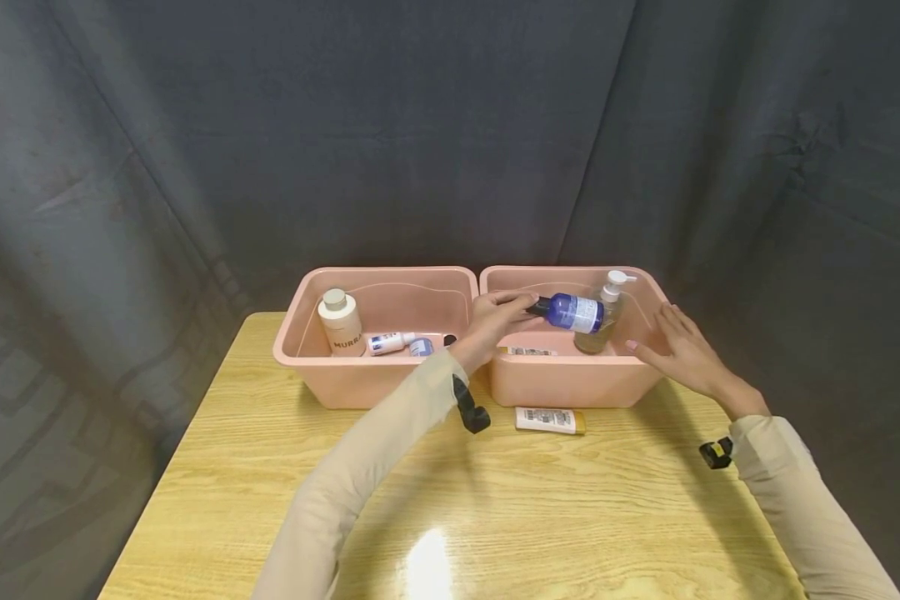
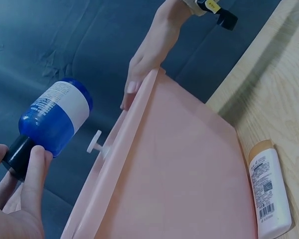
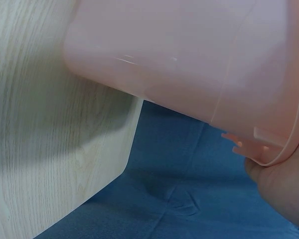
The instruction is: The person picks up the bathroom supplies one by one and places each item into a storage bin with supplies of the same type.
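Observation:
My left hand [image 1: 492, 325] pinches the black cap of a blue bottle [image 1: 576, 313], which is tilted on its side over the right pink bin [image 1: 562, 385]. In the left wrist view the blue bottle [image 2: 57, 117] has a white label, and the fingers grip its cap from below. My right hand [image 1: 686, 354] rests on the right rim of that bin; in the right wrist view the hand [image 3: 286, 186] is at the rim by the handle. Inside this bin stand a clear pump bottle [image 1: 594, 337] with a white pump and a pale tube [image 1: 528, 352], partly hidden by the front wall.
The left pink bin [image 1: 360, 385] holds a cream bottle [image 1: 341, 323], a small white bottle [image 1: 387, 342] and a blue-labelled item [image 1: 421, 347]. A white tube with a tan cap [image 1: 549, 420] lies on the wooden table [image 1: 555, 517] before the right bin. Grey curtains [image 1: 420, 133] hang behind.

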Available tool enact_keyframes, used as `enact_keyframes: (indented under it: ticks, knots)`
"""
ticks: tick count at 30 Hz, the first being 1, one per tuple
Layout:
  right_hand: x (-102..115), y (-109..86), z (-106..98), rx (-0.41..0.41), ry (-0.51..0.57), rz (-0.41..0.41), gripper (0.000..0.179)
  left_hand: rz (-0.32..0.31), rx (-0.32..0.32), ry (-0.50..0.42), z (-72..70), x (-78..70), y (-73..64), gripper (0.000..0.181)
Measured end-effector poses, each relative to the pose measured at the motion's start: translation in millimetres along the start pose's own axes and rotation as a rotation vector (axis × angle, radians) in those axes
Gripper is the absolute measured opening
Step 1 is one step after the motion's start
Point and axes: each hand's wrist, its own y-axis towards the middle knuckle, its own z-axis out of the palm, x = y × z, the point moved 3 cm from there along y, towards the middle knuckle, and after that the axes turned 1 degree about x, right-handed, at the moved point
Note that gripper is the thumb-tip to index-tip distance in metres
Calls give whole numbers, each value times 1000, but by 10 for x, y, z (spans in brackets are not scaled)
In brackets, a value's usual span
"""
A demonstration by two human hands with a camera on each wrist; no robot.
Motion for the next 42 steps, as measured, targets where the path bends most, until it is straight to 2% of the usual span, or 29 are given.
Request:
enact_keyframes:
  ticks: [10,17,24,30,34,42]
  knots:
    - [-12,-15,20,-1,4,3,93,14,10,-9,-104,5,91,33]
    - [-7,2,11,-5,-5,3,93,42,-35,-52,-137,-11,169,27]
    - [-10,3,-3,1,2,15,94,51,-71,-29,-129,-24,208,23]
    - [-7,-1,-2,-3,3,8,94,42,-137,-35,-148,-44,309,17]
    - [-8,-1,3,-8,2,2,93,52,-190,-31,-156,-62,380,20]
    - [-15,-2,14,-10,-2,-6,92,63,-289,22,-187,-64,460,22]
